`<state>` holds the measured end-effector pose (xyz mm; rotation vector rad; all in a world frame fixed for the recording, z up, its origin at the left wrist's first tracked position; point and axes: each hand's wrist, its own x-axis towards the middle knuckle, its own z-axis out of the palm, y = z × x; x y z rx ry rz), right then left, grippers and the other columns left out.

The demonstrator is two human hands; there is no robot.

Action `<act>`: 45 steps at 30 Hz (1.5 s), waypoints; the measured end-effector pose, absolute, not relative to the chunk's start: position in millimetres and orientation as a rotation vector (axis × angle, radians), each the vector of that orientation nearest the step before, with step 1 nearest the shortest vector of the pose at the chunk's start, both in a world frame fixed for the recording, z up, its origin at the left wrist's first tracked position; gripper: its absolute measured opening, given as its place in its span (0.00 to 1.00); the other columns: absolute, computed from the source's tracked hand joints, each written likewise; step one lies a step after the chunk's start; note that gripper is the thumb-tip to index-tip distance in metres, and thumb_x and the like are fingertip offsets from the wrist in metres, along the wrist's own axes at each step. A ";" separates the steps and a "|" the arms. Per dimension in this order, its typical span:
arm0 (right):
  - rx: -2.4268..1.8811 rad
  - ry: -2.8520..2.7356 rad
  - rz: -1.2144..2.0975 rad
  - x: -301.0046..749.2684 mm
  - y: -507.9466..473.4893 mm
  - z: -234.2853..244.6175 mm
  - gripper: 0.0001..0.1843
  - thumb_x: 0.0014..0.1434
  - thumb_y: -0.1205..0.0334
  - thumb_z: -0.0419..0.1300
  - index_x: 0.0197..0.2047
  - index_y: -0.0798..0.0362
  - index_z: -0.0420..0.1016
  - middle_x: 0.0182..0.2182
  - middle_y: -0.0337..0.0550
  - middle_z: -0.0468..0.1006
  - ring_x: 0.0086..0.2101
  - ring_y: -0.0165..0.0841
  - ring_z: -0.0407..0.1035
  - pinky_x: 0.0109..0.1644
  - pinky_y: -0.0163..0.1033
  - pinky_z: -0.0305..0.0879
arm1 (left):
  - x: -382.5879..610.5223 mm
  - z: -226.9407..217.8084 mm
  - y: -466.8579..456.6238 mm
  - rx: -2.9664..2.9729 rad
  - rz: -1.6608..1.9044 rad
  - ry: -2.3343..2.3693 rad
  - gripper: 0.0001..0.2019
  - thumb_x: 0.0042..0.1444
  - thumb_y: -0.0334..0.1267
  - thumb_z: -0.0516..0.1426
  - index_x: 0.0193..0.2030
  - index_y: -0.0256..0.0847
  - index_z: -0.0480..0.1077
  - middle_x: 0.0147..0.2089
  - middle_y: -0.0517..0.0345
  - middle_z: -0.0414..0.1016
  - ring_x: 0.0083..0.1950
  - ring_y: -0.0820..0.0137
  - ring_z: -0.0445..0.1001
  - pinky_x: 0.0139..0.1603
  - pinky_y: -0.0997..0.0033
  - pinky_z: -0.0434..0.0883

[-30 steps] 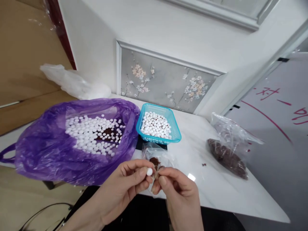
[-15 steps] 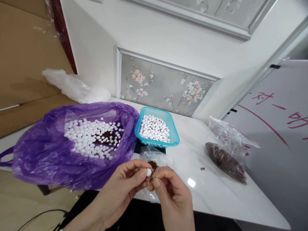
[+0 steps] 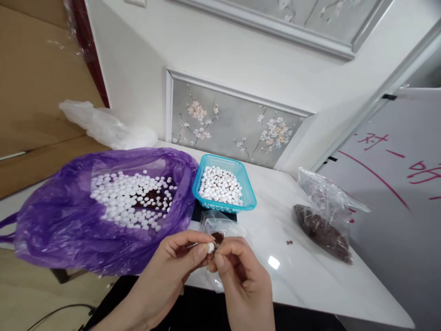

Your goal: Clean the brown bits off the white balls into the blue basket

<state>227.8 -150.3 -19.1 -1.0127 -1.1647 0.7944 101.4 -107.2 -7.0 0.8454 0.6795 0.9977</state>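
Note:
My left hand [image 3: 179, 264] pinches a small white ball [image 3: 210, 248] between thumb and forefinger. Right beside it, my right hand [image 3: 243, 276] has its thumb and forefinger pressed together at the ball's edge; what they hold is too small to make out. Just behind the fingers lies a clear plastic bag [image 3: 222, 224] with dark brown bits [image 3: 217, 237] in it, partly hidden by my hands. Farther back stands a turquoise basket [image 3: 248, 191] filled with white balls. To the left, an open purple plastic bag [image 3: 65, 220] holds many loose white balls [image 3: 119, 197] over a brown patch.
On the right of the white table [image 3: 344, 289] sits a clear bag of brown material [image 3: 322, 232]. A few brown crumbs [image 3: 289, 242] lie nearer the middle. A whiteboard [image 3: 389, 184] leans at the right; crumpled clear plastic [image 3: 103, 124] lies at the back left.
Both hands have shifted very slightly left, and the fingertips of my right hand are closer to the white ball. The ball shows less. The view has moved a little.

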 end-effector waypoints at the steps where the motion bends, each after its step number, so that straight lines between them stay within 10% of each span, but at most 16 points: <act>1: -1.014 -1.161 0.793 227.3 -150.4 -19.1 0.08 0.64 0.63 0.57 0.32 0.48 0.72 0.29 0.35 0.69 0.31 0.29 0.66 0.34 0.32 0.63 | 101.7 -6.7 -107.2 0.847 1.005 0.689 0.03 0.50 0.36 0.67 0.32 0.42 0.81 0.27 0.60 0.76 0.32 0.73 0.71 0.39 0.75 0.70; 26: -0.944 -1.010 0.929 222.4 -149.6 -19.6 0.10 0.61 0.59 0.61 0.29 0.52 0.70 0.26 0.34 0.67 0.25 0.26 0.66 0.30 0.30 0.66 | 100.8 -4.5 -113.2 1.029 1.089 0.716 0.02 0.50 0.36 0.66 0.29 0.44 0.81 0.30 0.59 0.76 0.34 0.70 0.71 0.37 0.74 0.70; 38: -0.904 -0.788 0.991 233.7 -151.3 -15.2 0.16 0.57 0.53 0.66 0.47 0.46 0.72 0.36 0.37 0.75 0.25 0.27 0.70 0.31 0.35 0.68 | 102.2 2.0 -112.5 0.700 1.016 0.712 0.07 0.48 0.39 0.68 0.33 0.41 0.81 0.28 0.58 0.78 0.30 0.74 0.72 0.36 0.78 0.72; 45: -1.170 -0.954 0.783 246.7 -158.9 -27.0 0.10 0.60 0.53 0.62 0.40 0.50 0.75 0.20 0.35 0.74 0.25 0.30 0.69 0.32 0.32 0.68 | 93.2 1.9 -108.7 0.753 1.088 0.769 0.09 0.42 0.36 0.71 0.33 0.42 0.81 0.30 0.59 0.79 0.32 0.75 0.73 0.35 0.81 0.71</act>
